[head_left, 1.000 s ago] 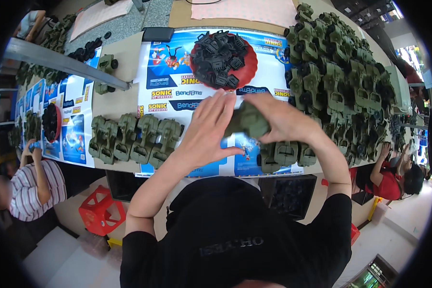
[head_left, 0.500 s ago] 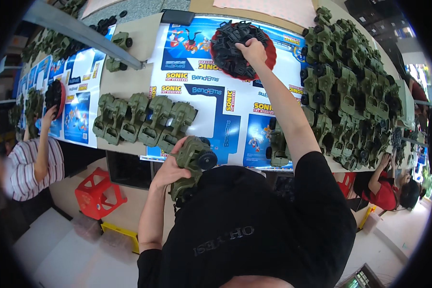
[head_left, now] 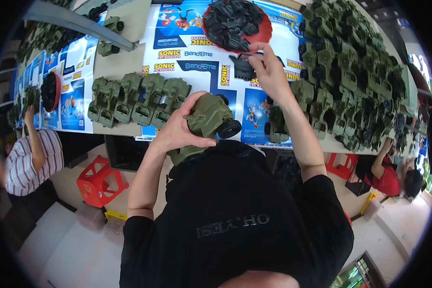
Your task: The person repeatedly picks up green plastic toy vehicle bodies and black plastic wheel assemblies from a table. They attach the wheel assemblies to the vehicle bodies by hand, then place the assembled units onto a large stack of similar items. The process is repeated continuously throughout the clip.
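The left hand grasps a green toy vehicle in front of the torso. The right hand grips a black part above the printed sheet, on the near side of the red bowl.

The right hand, down among the black pieces in the red bowl half a second ago, has come out toward the person and now grips a black part over the printed sheet, just below the rim; the left hand has brought its green toy vehicle from the person's torso up nearer the table edge. At left, the striped-shirt co-worker's hand has left the neighbouring bowl for a green piece beside it.
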The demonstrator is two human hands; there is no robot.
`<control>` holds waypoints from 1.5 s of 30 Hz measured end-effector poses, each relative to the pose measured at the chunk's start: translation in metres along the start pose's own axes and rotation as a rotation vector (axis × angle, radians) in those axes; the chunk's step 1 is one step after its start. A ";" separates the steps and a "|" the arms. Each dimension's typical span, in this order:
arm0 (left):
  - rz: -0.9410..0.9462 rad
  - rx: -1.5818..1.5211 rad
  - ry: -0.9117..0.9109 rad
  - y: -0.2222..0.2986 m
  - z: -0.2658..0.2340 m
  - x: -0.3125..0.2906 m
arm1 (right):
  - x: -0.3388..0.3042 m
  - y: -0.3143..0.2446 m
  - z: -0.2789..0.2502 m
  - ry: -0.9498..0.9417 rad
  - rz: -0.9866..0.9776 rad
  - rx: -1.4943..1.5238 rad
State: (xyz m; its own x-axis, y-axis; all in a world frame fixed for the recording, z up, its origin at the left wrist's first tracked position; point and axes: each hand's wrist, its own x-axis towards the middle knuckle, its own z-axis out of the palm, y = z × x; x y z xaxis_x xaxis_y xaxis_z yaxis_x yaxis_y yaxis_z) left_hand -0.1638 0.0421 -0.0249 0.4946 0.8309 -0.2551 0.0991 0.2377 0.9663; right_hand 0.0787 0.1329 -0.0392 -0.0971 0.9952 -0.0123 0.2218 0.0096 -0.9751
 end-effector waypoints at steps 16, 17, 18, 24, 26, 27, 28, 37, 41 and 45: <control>-0.199 0.272 -0.243 0.033 0.043 0.012 | -0.087 -0.014 -0.017 -0.203 0.416 0.132; -0.218 0.316 -0.265 0.036 0.045 0.013 | -0.083 -0.003 -0.014 -0.241 0.453 0.162; -0.234 0.320 -0.268 0.039 0.047 0.012 | -0.081 0.002 -0.011 -0.279 0.489 0.191; -0.215 0.347 -0.194 0.042 0.052 0.007 | -0.085 -0.002 0.003 -0.358 0.567 0.389; -0.219 0.300 -0.191 0.050 0.055 0.003 | -0.093 -0.004 0.008 -0.397 0.696 0.539; -0.202 0.308 -0.200 0.050 0.056 0.000 | -0.095 -0.001 0.005 -0.458 0.809 0.485; -0.186 0.317 -0.208 0.050 0.056 -0.003 | -0.098 -0.003 0.005 -0.466 0.826 0.487; -0.172 0.520 -0.186 0.055 0.058 -0.009 | -0.122 -0.010 0.018 -0.392 0.575 0.887; -0.212 0.559 -0.193 0.055 0.061 -0.010 | -0.125 0.007 0.016 -0.372 0.328 0.731; -0.220 0.548 -0.200 0.056 0.061 -0.009 | -0.126 0.010 0.016 -0.232 0.219 0.574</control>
State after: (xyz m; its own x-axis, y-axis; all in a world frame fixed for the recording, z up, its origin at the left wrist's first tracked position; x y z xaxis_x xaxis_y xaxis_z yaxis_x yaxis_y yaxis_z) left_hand -0.1103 0.0176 0.0339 0.5590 0.6687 -0.4902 0.6196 0.0558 0.7829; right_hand 0.0779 0.0061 -0.0508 -0.3299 0.9206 -0.2090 -0.2861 -0.3085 -0.9072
